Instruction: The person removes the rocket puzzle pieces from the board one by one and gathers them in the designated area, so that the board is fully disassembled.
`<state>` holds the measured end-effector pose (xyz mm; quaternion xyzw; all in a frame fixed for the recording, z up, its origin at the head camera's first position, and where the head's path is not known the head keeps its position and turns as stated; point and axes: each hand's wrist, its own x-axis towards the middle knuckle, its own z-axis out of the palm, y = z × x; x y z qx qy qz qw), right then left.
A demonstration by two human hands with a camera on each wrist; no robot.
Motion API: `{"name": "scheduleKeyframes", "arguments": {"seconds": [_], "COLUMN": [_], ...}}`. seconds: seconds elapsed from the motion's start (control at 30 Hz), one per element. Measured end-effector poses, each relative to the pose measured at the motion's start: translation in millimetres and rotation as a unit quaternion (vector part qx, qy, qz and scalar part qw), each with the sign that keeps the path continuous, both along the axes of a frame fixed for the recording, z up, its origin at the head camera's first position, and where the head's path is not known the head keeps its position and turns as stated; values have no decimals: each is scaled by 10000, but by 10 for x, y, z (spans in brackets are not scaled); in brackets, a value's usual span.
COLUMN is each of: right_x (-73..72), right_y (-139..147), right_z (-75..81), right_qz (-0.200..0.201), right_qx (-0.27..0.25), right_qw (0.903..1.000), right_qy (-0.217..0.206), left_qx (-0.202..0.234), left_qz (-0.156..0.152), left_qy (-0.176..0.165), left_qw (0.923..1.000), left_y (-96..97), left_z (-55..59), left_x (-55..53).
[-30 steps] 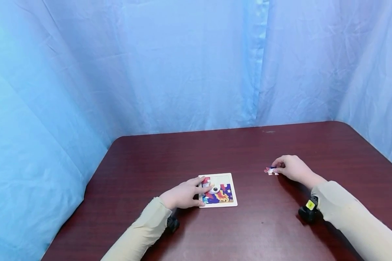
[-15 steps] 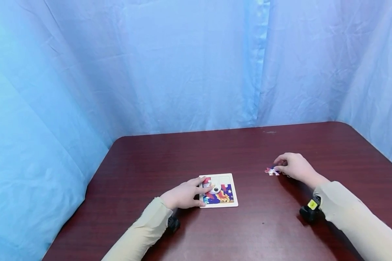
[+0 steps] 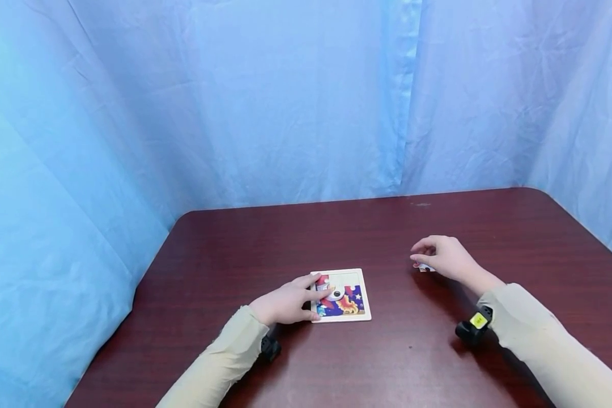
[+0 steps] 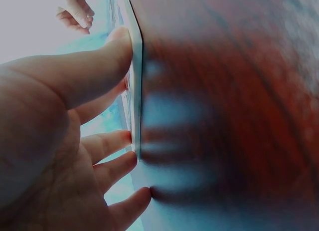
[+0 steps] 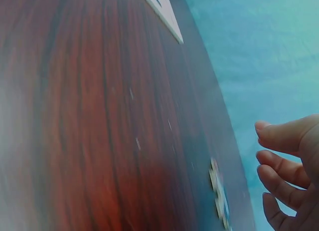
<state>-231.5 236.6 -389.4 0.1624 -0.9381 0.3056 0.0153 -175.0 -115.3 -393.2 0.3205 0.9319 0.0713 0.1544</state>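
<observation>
A square jigsaw puzzle tray [image 3: 344, 318] with a pale rim lies on the table, part of its colourful picture filled in and its upper right showing bare base. My left hand [image 3: 288, 300] rests over its left side with fingers spread and straight; in the left wrist view the thumb lies along the tray's edge. To the right, my right hand [image 3: 445, 258] hovers over loose jigsaw pieces [image 3: 426, 268], partly hiding them. The right wrist view shows those flat jigsaw pieces [image 5: 219, 193] on the table, below the loosely bent fingers, with nothing between thumb and fingertips.
The dark red-brown table [image 3: 265, 243] has rounded far corners. Blue curtains [image 3: 296, 102] hang behind it and at both sides. Each wrist wears a small black camera [image 3: 470, 331].
My right hand has let go of the jigsaw piece it was touching and shifted left, now above the loose pieces. The left hand has stayed on the tray.
</observation>
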Motion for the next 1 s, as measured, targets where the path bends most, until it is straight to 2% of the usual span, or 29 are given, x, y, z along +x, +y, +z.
{"name": "scheduleKeyframes", "arguments": {"seconds": [0.27, 0.7, 1.0], "right_x": [35, 86, 121], "right_y": [-348, -830, -1054], "right_z": [-72, -166, -159], "right_qz": [193, 766, 975], "right_qx": [-17, -140, -127], "right_qw": [9996, 9969, 9945], "right_qy": [217, -145, -367], "left_qx": [39, 157, 103], "left_qz": [-8, 24, -51], "left_qy": [-29, 52, 64], "left_qw": [10000, 9999, 9999], "left_y": [4, -7, -129], "left_z": [1, 20, 31], "left_x": [-6, -23, 8]}}
